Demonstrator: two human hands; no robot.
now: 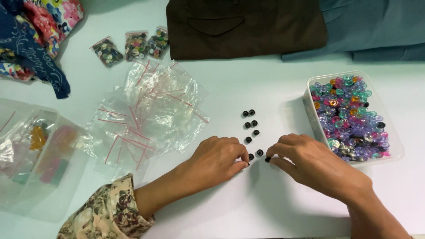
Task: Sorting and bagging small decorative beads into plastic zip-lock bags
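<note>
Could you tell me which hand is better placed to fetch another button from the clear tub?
Probably the right hand: the tub of coloured buttons lies just beside it, while the left hand sits farther off, beyond the black buttons.

Count: 9 black buttons [252,132] at centre, 2 hands at 6, 3 filled button bags [132,45] at 11, 1 tub of coloured buttons [352,117] at 3, 2 folded garments at 12. Empty zip bags [148,110]: overlapping, can't count.
</note>
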